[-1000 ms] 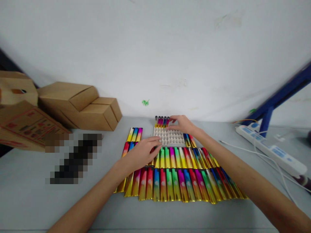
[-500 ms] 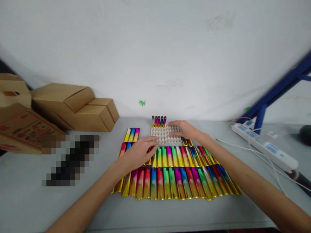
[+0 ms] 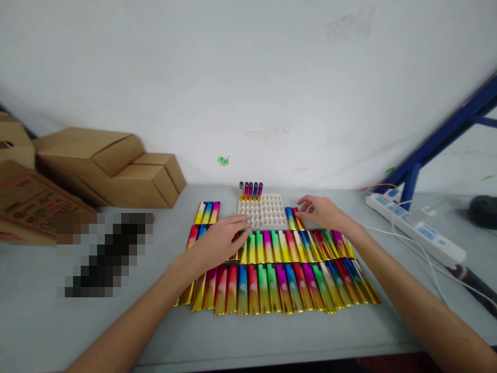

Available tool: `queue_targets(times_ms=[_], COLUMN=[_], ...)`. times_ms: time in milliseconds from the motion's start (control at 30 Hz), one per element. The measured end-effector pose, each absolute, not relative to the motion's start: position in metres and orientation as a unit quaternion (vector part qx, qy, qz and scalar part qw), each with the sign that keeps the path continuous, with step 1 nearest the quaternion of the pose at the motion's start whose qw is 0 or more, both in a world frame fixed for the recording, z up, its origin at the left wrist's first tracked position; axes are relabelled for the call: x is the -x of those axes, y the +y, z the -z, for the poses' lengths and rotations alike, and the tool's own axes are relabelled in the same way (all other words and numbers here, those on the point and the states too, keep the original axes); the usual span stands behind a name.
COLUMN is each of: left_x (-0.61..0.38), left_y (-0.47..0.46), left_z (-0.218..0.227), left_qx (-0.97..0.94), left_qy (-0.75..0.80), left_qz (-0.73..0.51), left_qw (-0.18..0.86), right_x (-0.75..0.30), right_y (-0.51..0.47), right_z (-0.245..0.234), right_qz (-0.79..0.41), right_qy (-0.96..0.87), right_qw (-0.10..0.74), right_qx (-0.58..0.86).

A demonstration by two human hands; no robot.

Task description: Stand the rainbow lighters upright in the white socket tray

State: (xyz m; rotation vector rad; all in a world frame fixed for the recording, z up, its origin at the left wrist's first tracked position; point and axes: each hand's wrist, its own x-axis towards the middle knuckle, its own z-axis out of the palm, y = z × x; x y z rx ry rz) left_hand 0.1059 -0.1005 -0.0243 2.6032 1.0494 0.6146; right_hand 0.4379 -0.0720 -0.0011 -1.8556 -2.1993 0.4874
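Head view: the short pair of lighters (image 3: 289, 218) lies on the table (image 3: 248, 336) just right of the white tray (image 3: 267, 212), directly under the thumb and fingertips of the right hand (image 3: 325, 213); whether they touch the red one cannot be told. That hand is loosely parted, a gap showing between thumb and fingers, with nothing seen inside it. Five upright lighters (image 3: 250, 191) stand in the tray's far row, at its left end. A second ago the right hand was at the right end of these five; half a second ago it was over the tray's right side, which now shows bare holes. The left hand (image 3: 221, 239) has stayed by the tray's near left corner, over the middle row of lighters (image 3: 272, 246), back upward, fingers stretched rightward and thumb spread apart from them. Its forearm slants in from the lower left; the right forearm slants in from the lower right, fingers bent leftward.
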Motion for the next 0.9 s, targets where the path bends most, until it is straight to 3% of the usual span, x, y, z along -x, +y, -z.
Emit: queue_targets(times_ms=[200, 433, 533, 600, 700, 900], left_x=[-0.106, -0.105, -0.105, -0.105, -0.105, -0.106], left_y=[-0.100, -0.100, -0.101, -0.102, -0.102, -0.102], left_z=[0.025, 0.026, 0.025, 0.024, 0.023, 0.022], left_qx=[-0.898, -0.899, -0.898, -0.898, -0.898, -0.895], left_qy=[0.365, 0.363, 0.362, 0.364, 0.365, 0.371], left_qz=[-0.207, -0.208, -0.212, -0.211, -0.208, -0.206], left_qw=[0.131, 0.128, 0.131, 0.132, 0.132, 0.138], right_x=[-0.433, -0.428, -0.424, -0.420, -0.411, -0.391], right_y=[-0.070, -0.065, -0.079, -0.094, -0.114, -0.128], right_z=[-0.004, -0.009, -0.017, -0.023, -0.029, -0.039], right_qz=[-0.175, -0.152, -0.225, -0.368, -0.492, -0.519], right_qy=[-0.730, -0.724, -0.733, -0.716, -0.687, -0.659], right_qw=[0.065, 0.078, 0.150, 0.255, 0.308, 0.346], right_qx=[0.658, 0.668, 0.624, 0.535, 0.438, 0.419])
